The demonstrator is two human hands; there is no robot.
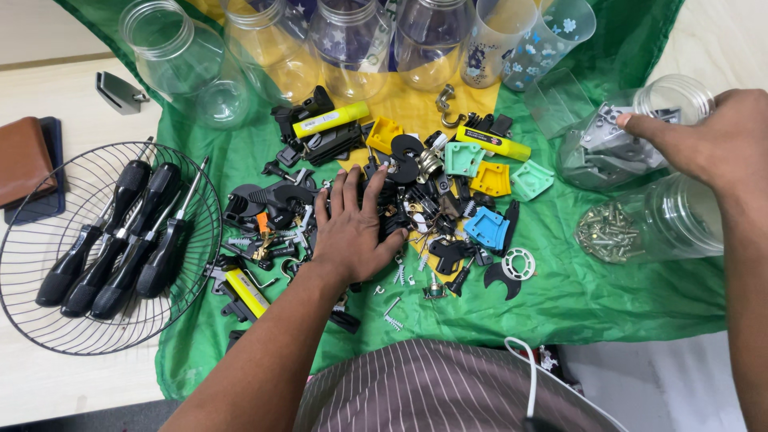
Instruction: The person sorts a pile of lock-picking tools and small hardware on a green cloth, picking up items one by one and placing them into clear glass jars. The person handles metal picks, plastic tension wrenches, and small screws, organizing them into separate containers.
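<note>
Two hands at work: left hand (352, 228) lies open, flat on the pile of small parts (416, 208) mid-cloth; right hand (708, 140) pinches the rim of a tipped jar of metal brackets (616, 144). Best to steady that jar, spread fingers, sift gently.

a person's left hand (352, 228) lies flat, fingers spread, on a heap of small hardware (400, 208): black plastic parts, screws, wall plugs, yellow and teal pieces. the heap sits on a green and yellow cloth (576, 296) spread over a pale table (48, 88). the right hand (712, 144) reaches to the mouth of a clear plastic jar of grey metal brackets (616, 144) lying on its side. just below it lies another clear jar of screws (640, 228). to the left, a round wire basket (32, 296) holds black-handled screwdrivers (120, 240). empty clear jars (264, 48) stand along the far edge. a brown wallet (22, 160) lies at far left.
</note>
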